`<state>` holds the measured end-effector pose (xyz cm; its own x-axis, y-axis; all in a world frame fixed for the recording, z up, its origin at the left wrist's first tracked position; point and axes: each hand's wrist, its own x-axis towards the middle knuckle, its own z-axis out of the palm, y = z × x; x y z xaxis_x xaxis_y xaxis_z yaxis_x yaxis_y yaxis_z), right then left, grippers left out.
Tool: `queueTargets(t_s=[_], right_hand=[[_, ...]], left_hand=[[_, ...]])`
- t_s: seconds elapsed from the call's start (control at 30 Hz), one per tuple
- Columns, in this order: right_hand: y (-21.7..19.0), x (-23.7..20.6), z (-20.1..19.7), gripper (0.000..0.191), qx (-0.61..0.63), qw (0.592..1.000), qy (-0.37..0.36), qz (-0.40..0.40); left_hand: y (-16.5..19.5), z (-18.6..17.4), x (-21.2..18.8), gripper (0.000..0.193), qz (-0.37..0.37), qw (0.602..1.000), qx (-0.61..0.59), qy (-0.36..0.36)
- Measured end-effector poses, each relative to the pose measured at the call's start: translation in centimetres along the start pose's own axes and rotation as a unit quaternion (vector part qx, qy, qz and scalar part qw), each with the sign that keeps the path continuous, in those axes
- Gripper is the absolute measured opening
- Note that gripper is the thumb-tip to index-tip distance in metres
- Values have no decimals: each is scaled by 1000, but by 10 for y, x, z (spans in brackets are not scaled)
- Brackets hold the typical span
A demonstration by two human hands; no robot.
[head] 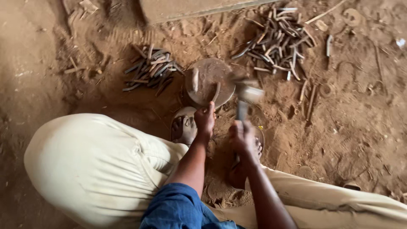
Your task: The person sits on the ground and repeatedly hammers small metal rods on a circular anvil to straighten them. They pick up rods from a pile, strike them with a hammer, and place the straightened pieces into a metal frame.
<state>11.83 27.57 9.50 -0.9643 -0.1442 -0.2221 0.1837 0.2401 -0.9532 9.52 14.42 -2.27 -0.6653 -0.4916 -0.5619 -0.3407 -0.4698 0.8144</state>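
Hammer (247, 94) in my right hand (242, 136): the head is a pale grey block, smeared by motion blur, on a darker handle. Its long axis runs nearly straight up the frame, away from my body, with the head at the far end and hanging just over the near-right edge of the round anvil (210, 81). My right fingers are closed around the lower handle.

The anvil is a round, flat-topped metal block, dusty brown-grey, set into the dirt floor (347, 127) directly ahead of me.

My left hand (205, 119) pinches the near end of a short metal rod (216, 92). The rod is thin, dull and rust-coloured; it lies on the anvil's near edge, its long axis tilted slightly right of vertical, free end pointing away from me toward the anvil centre. A second, paler piece (195, 79) lies on the left part of the anvil face, roughly upright in the frame.

I note one pile of similar rods (150, 69) on the dirt to the left of the anvil, and a larger, looser pile (277, 41) beyond it to the right. My sandalled foot (183, 128) sits just below the anvil, beside the left hand. Beige trousers (93, 165) cover both bent knees.
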Motion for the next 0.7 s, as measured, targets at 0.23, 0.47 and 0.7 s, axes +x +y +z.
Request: queueTargets(t_s=[0.23, 0.47, 0.7], right_hand=[[15, 14, -8, 50, -49, 985, 39, 162], [31, 23, -8, 50, 42, 979, -6, 202], [51, 30, -1, 50, -16, 977, -6, 214]], left_hand=[[6, -9, -8, 38, 46, 998, -2, -34], [-16, -15, 19, 49, -138, 981, -78, -116], [-18, -22, 18, 56, -147, 977, -59, -145]])
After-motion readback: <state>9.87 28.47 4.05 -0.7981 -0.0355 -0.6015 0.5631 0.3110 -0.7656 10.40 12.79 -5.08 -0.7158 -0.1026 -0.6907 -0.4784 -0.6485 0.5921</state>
